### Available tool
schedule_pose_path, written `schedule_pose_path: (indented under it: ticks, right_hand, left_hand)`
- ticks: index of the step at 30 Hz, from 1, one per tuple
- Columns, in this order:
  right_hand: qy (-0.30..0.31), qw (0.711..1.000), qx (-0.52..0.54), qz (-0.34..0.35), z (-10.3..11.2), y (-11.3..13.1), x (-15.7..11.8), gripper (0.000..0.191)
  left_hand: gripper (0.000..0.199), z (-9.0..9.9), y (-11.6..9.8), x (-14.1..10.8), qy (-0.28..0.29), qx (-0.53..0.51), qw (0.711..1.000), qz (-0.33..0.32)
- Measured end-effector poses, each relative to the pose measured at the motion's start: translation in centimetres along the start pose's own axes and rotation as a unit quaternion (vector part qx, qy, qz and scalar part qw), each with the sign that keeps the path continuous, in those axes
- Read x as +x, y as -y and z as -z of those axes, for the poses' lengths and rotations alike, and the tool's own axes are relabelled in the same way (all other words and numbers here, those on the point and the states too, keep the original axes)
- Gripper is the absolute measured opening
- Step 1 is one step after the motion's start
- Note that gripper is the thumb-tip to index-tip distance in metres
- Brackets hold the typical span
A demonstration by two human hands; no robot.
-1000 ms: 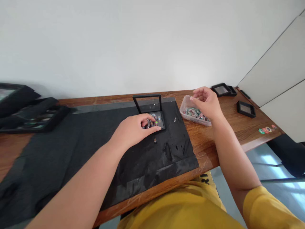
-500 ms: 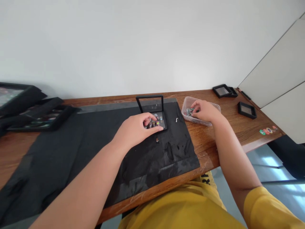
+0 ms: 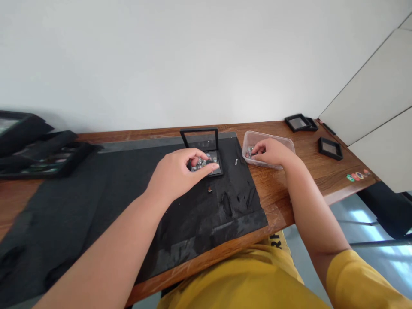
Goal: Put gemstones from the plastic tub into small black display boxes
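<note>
**Your left hand (image 3: 177, 169) over a square black case with a raised, clear-paned lid; your right hand (image 3: 272, 152) inside a rectangular clear plastic tub (image 3: 254, 136)**

Take the case (image 3: 219, 171) as the centre of your dial, with twelve toward the white wall (image 3: 154, 64). It sits on the wide black sheet (image 3: 128, 180) covering much of the brown wooden table (image 3: 309, 171). Its black-framed lid (image 3: 198, 129) stands up at twelve.

Your left hand comes in from about eight, its fingers curved over small, shiny, silvery pieces (image 3: 200, 163) in the case. Your thumb lies apart from the fingers, near the case's front edge; you cannot tell from here whether any piece is gripped.

The tub is at three, on bare wood just beyond the sheet. Your right hand bends over its near rim, fingertips down at its nine o'clock end among more small pieces (image 3: 249, 151). Whether those fingers have closed on one cannot be told.

A white, curled scrap (image 3: 236, 162) lies at three, between case and tub; a tiny reddish scrap (image 3: 209, 189) is near six. Farther out, between two and three, two black-framed cases (image 3: 298, 122) lie together, with a single one (image 3: 330, 148) at three. At nine, well apart, lie larger black boxes (image 3: 61, 161).
</note>
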State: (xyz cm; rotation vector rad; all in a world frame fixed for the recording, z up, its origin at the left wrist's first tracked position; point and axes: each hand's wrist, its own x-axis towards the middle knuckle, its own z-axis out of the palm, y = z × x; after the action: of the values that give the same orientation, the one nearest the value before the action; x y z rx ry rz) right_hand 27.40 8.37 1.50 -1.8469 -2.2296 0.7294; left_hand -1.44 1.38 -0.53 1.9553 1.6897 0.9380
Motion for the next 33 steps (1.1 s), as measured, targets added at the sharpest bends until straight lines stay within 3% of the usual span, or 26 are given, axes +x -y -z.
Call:
schedule_pose_path:
  ticks: [6, 9, 12, 14, 22, 29, 33]
  right_hand:
    - [-0.022, 1.0, 0.02, 0.009, -0.1, -0.2, 0.0, 0.002]
    - [-0.126, 0.989, 0.054, 0.055, -0.2, -0.1, 0.0, 0.003]
    - [-0.244, 0.952, 0.127, 0.133, -0.4, 0.5, -0.2, 0.012]
    - [-0.289, 0.926, 0.15, 0.19, -0.7, 1.3, -0.7, 0.014]
    - [-0.327, 0.832, 0.159, 0.419, -3.3, 5.2, -2.6, 0.008]
    - [-0.366, 0.817, 0.113, 0.431, -4.5, 6.2, -3.1, 0.012]
    - [-0.413, 0.78, 0.105, 0.459, -4.4, 6.5, -3.3, 0.012]
  left_hand:
    - [0.031, 0.6, -1.0, -0.4, -0.077, -0.02, 0.996, -0.03]
    - [0.03, 0.5, -1.1, -0.5, -0.078, -0.018, 0.996, -0.043]
    - [0.03, 0.4, -1.2, -0.6, -0.064, -0.022, 0.996, -0.052]
    - [0.028, 0.2, -1.3, -0.7, -0.055, -0.037, 0.996, -0.056]
    - [0.038, -1.1, -1.6, -1.3, -0.014, -0.218, 0.975, -0.032]
    - [0.036, -1.5, -2.3, -2.0, -0.005, -0.299, 0.953, -0.043]
    - [0.029, -1.1, -2.8, -2.2, -0.025, -0.279, 0.959, -0.049]
